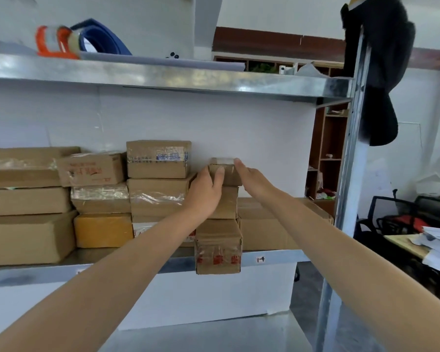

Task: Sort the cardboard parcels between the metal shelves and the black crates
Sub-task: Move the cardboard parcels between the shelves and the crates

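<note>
Left hand (206,191) grips the top parcel (228,174), fingers (219,175) curled on its left side. Right hand (254,179) presses straight fingers against its right. The parcel crowns a stack (217,247) at the shelf (277,260) edge.

Brown cardboard parcels (28,237), many banded in glossy clear tape, fill silver-grey metal shelves (163,80) against a white back panel (239,128). One brown parcel with blue-printed tape (158,158), a brown parcel with red lettering (92,171), a yellow-orange parcel (103,233) and a front brown parcel with red-printed tape (217,250) stand out. A small brown parcel (230,177) has a pale strip on top. Also visible: an orange tape dispenser (54,41), a blue rolled band (104,36) and a black fabric garment (379,72).
</note>
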